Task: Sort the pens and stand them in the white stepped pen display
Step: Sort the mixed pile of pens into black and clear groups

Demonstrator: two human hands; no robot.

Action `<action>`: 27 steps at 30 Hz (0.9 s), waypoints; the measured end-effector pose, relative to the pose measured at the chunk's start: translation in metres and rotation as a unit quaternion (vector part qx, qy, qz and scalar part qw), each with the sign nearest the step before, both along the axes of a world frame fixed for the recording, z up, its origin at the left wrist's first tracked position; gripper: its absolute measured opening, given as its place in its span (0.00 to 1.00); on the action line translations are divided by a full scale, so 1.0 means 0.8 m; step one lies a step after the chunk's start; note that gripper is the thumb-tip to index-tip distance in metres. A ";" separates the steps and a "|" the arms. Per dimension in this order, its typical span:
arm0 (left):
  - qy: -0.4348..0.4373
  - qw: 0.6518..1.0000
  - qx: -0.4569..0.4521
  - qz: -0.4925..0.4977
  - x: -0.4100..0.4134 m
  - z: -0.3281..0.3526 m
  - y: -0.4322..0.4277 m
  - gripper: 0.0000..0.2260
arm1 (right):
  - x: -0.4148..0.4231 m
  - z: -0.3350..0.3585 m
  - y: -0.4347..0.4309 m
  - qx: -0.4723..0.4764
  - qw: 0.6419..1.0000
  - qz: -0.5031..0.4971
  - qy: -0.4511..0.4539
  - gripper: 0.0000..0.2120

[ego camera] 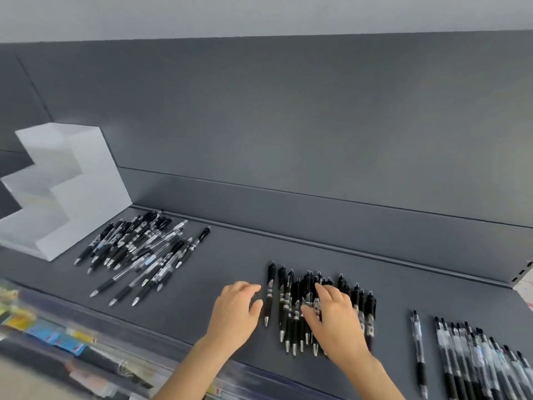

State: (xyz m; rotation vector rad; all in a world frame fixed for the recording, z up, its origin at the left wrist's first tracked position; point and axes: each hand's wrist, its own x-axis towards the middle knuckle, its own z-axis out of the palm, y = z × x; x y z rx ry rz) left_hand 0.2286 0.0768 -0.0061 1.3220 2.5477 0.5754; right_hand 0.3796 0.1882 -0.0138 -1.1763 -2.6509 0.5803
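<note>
roughly parallel black pens (292,319), tips nearward; right hand (337,320) seemingly atop

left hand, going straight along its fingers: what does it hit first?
Probably the lone black pen lying just beyond the left hand's fingertips, left of the black pen row. Height is unclear; it may pass above.

bare left grip (235,310), bare right grip (336,320), forearms (187,368) uncovered

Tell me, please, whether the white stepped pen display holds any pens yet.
Empty, as far as shows: no pens stand in the white stepped pen display; the loose pens beside it lie flat on the shelf.
</note>
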 end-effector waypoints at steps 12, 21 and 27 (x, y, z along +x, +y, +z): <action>-0.032 0.997 0.056 0.053 -0.141 0.002 -0.073 0.17 | -0.140 0.020 -0.069 -0.008 0.999 0.041 -0.008 0.27; -0.033 0.987 0.089 0.126 -0.342 -0.007 -0.150 0.16 | -0.327 0.011 -0.141 -0.078 0.996 0.026 -0.021 0.26; -0.011 0.989 0.048 0.137 -0.407 -0.011 -0.143 0.17 | -0.387 0.006 -0.136 -0.110 0.992 -0.051 -0.042 0.14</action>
